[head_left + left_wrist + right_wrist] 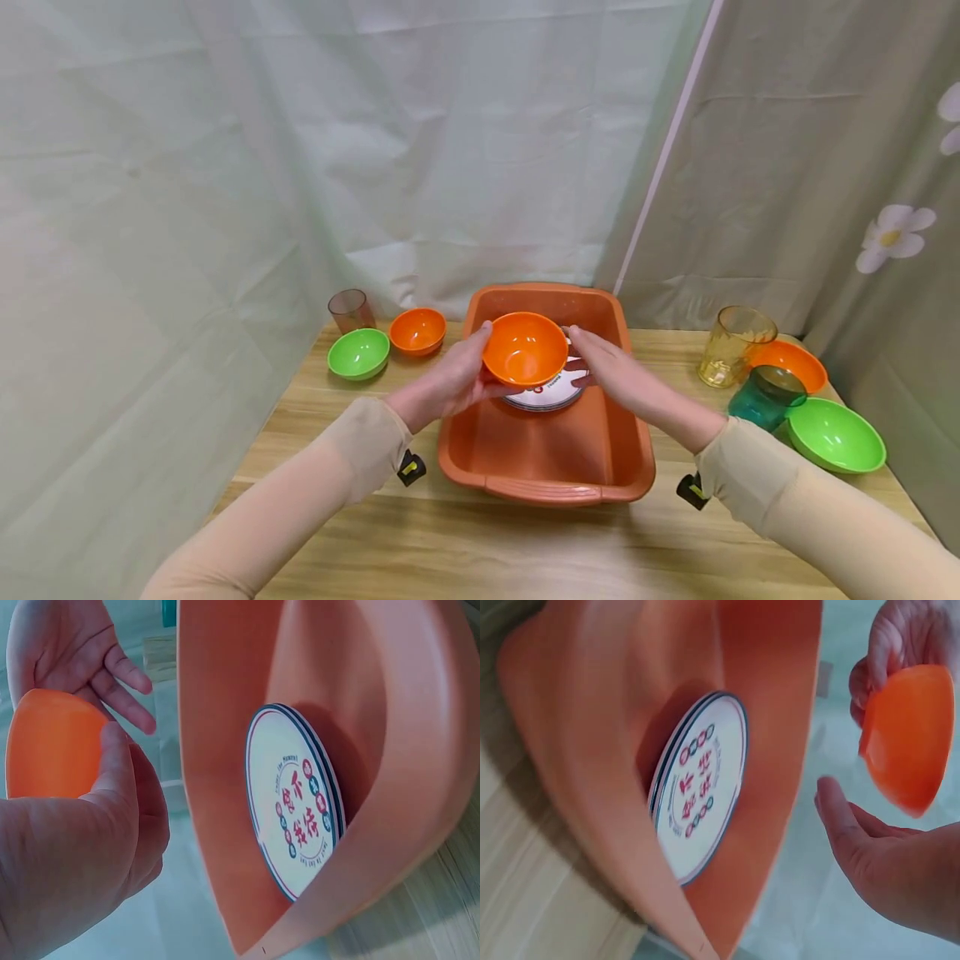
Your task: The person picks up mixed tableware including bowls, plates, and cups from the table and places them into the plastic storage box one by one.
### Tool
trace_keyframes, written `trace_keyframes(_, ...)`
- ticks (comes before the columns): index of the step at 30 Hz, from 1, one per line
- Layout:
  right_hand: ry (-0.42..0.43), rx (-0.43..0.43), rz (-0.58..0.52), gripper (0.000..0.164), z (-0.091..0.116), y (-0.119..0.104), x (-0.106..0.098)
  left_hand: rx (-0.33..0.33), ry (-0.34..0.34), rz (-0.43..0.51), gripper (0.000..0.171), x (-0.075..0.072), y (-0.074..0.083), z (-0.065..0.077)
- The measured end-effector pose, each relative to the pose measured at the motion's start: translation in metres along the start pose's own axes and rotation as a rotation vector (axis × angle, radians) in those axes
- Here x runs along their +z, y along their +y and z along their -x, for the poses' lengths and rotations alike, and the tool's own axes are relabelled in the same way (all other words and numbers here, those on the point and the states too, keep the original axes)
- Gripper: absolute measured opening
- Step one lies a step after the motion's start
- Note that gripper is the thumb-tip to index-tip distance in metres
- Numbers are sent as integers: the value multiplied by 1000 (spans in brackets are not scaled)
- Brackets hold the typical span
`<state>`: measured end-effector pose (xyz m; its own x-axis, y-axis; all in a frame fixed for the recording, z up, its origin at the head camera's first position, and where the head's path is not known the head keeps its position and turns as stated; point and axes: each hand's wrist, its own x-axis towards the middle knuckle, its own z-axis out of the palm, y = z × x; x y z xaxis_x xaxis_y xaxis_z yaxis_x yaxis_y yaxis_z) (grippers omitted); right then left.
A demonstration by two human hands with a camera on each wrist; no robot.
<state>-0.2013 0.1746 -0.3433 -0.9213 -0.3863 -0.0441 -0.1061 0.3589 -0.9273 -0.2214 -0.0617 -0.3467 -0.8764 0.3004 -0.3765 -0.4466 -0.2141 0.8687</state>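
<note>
An orange bowl [525, 350] is raised above a reddish-orange plastic tub [551, 454]. My left hand [453, 377] grips it from the left, with the thumb at the rim and fingers below. My right hand [617, 372] is beside the bowl's right side with its fingers extended; in the right wrist view a gap shows between thumb and bowl, though fingertip contact is hard to tell. Inside the tub lies a small stack of white plates [289, 806] with dark rims and red lettering, partly hidden by the bowl in the head view.
Left of the tub are a green bowl [359, 354], another orange bowl [417, 331] and a reddish clear cup [351, 310]. To the right stand a yellow cup [731, 346], a teal cup [761, 400], an orange bowl [798, 362] and a green bowl [836, 435]. Curtains hang behind.
</note>
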Motion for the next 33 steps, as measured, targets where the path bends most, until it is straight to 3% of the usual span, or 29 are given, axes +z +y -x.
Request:
trace_keyframes(8, -16, 139, -189, 65, -8, -3, 8, 0, -25, -16, 54, 6, -1, 1)
trace_keyframes(20, -16, 208, -382, 69, -9, -4, 13, -18, -29, 2, 54, 14, -4, 1)
trace_keyframes(33, 49, 229, -386, 60, -12, 1, 17, -31, -63, 12, 52, 13, -12, -2)
